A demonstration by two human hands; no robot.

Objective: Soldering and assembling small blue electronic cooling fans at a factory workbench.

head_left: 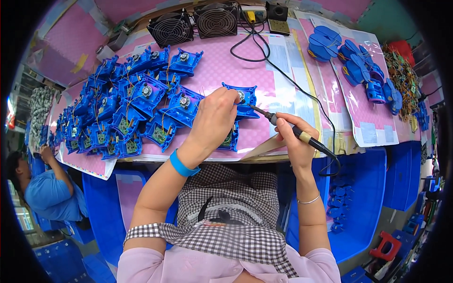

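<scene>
My right hand [296, 139] is wrapped round a soldering iron [309, 140], held like a pen. Its tip points left at a round metal speaker in a blue plastic housing [250, 111] on the bench; whether it touches cannot be told. Over the left side of that housing, my left hand [214, 118] has its fingers pinched together beside the speaker. Whatever lies between those fingertips is hidden. Under my left wrist and fingers sit another blue housing with a speaker [185, 102] and one with a green circuit board [230, 140].
Many similar blue housings [125, 94] are heaped at the left. Two black fans [171, 29] and a soldering stand [278, 19] stand behind; the iron's cord [302, 89] crosses the bench. Blue rounded parts [356, 66] and wire bundles [403, 80] lie right. Blue bins [363, 207] flank me. Another person [54, 193] sits left.
</scene>
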